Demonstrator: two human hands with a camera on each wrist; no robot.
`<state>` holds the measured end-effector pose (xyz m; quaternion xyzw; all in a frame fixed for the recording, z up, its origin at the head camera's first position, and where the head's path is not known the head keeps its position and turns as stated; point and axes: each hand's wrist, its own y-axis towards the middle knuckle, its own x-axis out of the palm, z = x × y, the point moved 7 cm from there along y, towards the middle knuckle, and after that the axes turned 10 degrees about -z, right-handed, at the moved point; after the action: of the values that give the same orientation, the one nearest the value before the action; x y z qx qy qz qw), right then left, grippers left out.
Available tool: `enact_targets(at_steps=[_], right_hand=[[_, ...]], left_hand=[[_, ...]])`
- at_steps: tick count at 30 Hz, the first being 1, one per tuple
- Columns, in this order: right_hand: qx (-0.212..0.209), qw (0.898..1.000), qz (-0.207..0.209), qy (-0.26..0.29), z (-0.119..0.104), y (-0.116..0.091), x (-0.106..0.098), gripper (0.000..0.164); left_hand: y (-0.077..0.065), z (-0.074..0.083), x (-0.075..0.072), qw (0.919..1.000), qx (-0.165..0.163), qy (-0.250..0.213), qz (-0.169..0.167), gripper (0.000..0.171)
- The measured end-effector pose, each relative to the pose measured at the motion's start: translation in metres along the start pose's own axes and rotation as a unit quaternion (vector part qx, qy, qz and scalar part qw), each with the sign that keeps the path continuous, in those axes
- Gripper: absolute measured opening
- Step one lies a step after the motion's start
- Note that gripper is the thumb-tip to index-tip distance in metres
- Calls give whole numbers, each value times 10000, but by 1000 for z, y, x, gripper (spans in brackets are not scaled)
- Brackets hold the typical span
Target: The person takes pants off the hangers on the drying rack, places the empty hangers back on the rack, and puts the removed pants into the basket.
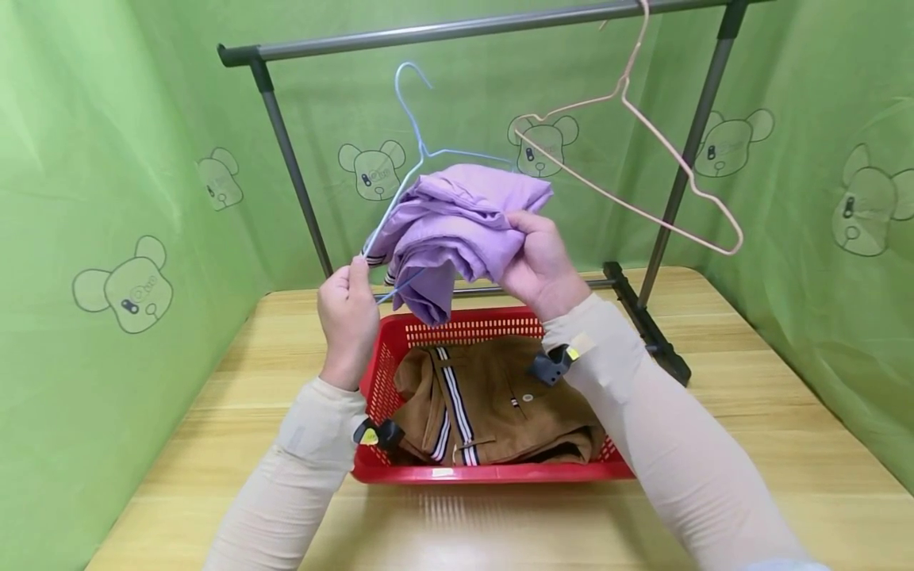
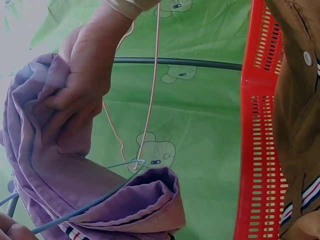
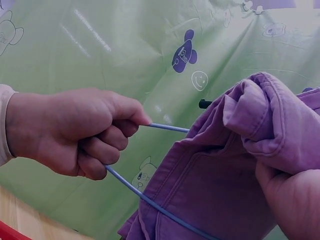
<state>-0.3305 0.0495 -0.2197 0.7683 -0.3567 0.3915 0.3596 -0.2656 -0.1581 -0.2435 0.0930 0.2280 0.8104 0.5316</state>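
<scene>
A light blue wire hanger [image 1: 401, 101] is held up with its hook at the top, its left corner gripped in my left hand [image 1: 348, 321]. In the right wrist view the left hand's fingers [image 3: 106, 142] curl round the hanger wire. My right hand [image 1: 540, 266] grips a bunched purple garment [image 1: 464, 226] by its right side. Draped across the hanger, the cloth has striped trim near its left edge. From the left wrist view, the hanger's bottom wire [image 2: 95, 202] passes over the folds. Cloth hides part of the right hand's fingers.
Below the hands, a red basket [image 1: 493, 474] on the wooden table [image 1: 278, 381] holds a brown garment [image 1: 500, 404] with striped trim. A grey metal rack [image 1: 443, 32] stands behind. From its bar hangs a pink hanger [image 1: 664, 151]. Green curtains [image 1: 143, 95] surround the table.
</scene>
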Motion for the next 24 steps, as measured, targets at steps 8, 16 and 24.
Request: enact_targets(at_steps=[8, 16, 24], right_hand=[[-74, 9999, -144, 58, -4, -1, 5, 75], [-147, 9993, -326, 91, -8, -1, 11, 83], [-160, 9989, -343, 264, -12, -1, 15, 81]], left_hand=[[1, -5, -3, 9999, -110, -16, 96, 48], [3, -7, -5, 9998, -119, -76, 154, 47], [5, -10, -7, 9997, -107, -33, 198, 47]])
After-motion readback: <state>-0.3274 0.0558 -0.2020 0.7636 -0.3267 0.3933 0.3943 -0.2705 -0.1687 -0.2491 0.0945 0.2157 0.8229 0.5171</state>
